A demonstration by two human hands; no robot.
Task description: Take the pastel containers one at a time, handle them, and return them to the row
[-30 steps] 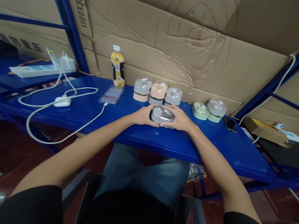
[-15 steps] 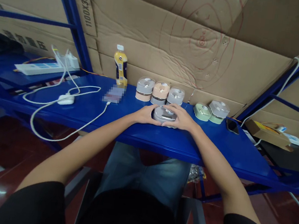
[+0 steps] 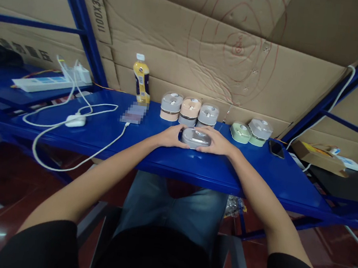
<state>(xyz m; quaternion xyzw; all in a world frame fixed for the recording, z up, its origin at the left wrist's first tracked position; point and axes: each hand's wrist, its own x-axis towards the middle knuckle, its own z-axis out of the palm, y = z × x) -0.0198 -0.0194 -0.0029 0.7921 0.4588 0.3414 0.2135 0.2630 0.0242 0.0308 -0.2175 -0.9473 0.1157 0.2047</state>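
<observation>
In the head view, the left hand [image 3: 170, 136] and the right hand [image 3: 214, 142] close around a round grey plastic container with a clear lid [image 3: 196, 138], one on each side. It rests on the blue metal shelf [image 3: 259, 174], near the front edge. If the grip slips, it could slide off. Just behind it, three similar round containers [image 3: 189, 110] could be knocked.

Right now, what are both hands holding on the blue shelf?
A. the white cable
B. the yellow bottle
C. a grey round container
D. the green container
C: the left hand and right hand clasp the grey container from either side at the front of the shelf; the bottle, green container and cable lie untouched.
</observation>
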